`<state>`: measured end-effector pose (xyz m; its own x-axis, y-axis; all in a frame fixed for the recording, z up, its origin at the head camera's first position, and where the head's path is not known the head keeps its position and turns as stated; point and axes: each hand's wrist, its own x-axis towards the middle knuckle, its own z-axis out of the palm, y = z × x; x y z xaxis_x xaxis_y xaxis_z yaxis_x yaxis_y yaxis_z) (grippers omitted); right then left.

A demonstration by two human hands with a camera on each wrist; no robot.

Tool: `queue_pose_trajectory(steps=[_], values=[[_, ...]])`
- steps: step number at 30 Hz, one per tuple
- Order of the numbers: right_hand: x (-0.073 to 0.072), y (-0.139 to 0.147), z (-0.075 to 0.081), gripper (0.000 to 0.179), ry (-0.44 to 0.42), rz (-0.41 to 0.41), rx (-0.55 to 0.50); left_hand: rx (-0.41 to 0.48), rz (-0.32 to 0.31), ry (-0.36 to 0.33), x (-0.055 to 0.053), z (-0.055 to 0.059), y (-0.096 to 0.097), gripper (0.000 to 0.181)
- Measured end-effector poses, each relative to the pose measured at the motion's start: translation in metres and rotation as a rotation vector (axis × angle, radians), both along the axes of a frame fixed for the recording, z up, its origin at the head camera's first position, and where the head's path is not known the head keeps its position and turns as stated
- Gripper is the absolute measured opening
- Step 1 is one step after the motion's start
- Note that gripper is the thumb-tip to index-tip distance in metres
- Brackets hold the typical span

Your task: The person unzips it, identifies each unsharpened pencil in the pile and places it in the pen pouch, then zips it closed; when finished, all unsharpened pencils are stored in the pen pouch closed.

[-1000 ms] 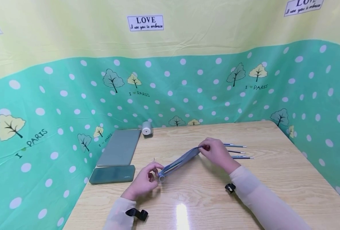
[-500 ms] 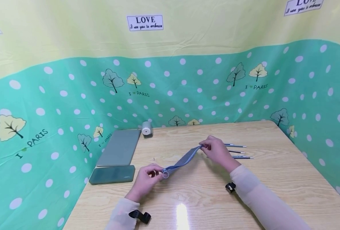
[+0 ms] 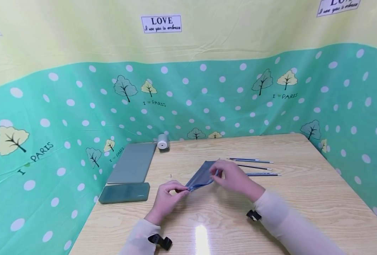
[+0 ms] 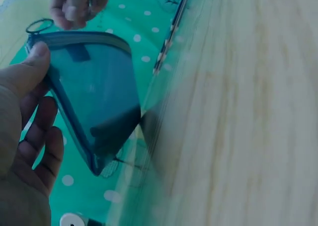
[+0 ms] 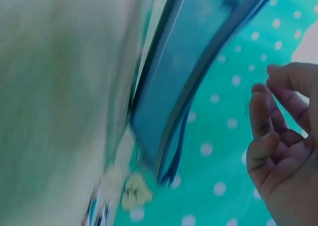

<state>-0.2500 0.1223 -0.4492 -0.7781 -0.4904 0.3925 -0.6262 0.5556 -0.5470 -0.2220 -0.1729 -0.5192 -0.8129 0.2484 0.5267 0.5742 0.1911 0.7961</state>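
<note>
A see-through blue zip pouch [image 3: 202,176] hangs tilted above the wooden table. My left hand [image 3: 169,195] pinches its zipped edge at one corner, thumb on top. Right beside that thumb, a ring-shaped zip pull [image 4: 39,20] shows in the left wrist view. My right hand [image 3: 232,176] is near the pouch's other end, overlapping it in the head view. In the right wrist view the pouch [image 5: 169,87] is apart from this hand, whose loosely bent fingers [image 5: 263,114] hold nothing.
Several pencils [image 3: 255,166] lie on the table [image 3: 290,205] beyond the right hand. To the left are a flat grey notebook-like slab [image 3: 134,163] and a dark teal case [image 3: 124,193]. A small cylinder [image 3: 163,142] with a holed white face stands at the back.
My right hand has let go of the pouch's far end and moved left and down towards the left hand. My left hand has shifted slightly right with its corner.
</note>
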Motion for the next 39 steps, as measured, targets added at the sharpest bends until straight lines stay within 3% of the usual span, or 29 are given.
queue_pose_trajectory(steps=[3, 6, 16, 26, 35, 39], values=[[0.013, -0.01, 0.0, 0.017, -0.007, 0.1, -0.006, -0.04, -0.025, 0.025, 0.0, -0.001, 0.003, 0.015], [0.021, -0.017, -0.002, 0.016, 0.022, 0.139, -0.001, -0.062, -0.033, 0.05, 0.001, -0.001, 0.005, 0.014], [0.026, -0.024, -0.011, 0.029, 0.08, 0.088, 0.013, -0.038, -0.021, 0.067, 0.006, 0.003, 0.013, 0.01], [0.027, -0.027, -0.009, 0.022, -0.072, 0.084, -0.056, -0.058, -0.04, 0.051, 0.005, 0.001, 0.014, 0.012], [0.025, -0.029, -0.011, 0.002, -0.139, 0.122, -0.109, -0.077, -0.046, 0.095, 0.005, -0.001, 0.016, 0.009], [0.025, -0.03, -0.011, 0.005, -0.158, 0.128, -0.105, -0.075, -0.047, 0.103, 0.005, -0.001, 0.017, 0.009]])
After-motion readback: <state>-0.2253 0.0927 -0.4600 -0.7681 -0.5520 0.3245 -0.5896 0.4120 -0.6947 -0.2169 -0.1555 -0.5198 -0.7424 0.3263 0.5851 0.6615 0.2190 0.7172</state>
